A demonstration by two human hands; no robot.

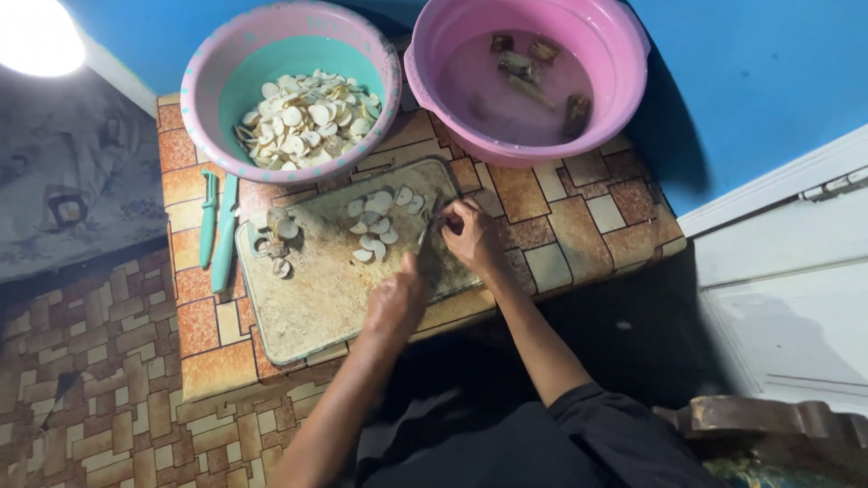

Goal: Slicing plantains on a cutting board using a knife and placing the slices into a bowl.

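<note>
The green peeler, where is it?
In the head view, the green peeler lies on the low tiled table, left of the cutting board, beside a green-handled tool and below the bowl of white slices.

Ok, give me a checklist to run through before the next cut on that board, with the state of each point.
1. Knife in the left hand: ok, blade on the cutting board.
2. Right hand steadying the piece at the blade: ok, though the piece itself is hidden.
3. Fingertips away from the edge: cannot tell, too dark and close.
4. Room on the board: ok, cut slices lie to the left of the blade, bare board below.
5. Teal bowl within reach for slices: ok, just behind the board, partly filled.
6. Pink basin holding unpeeled pieces in water: ok.
</note>
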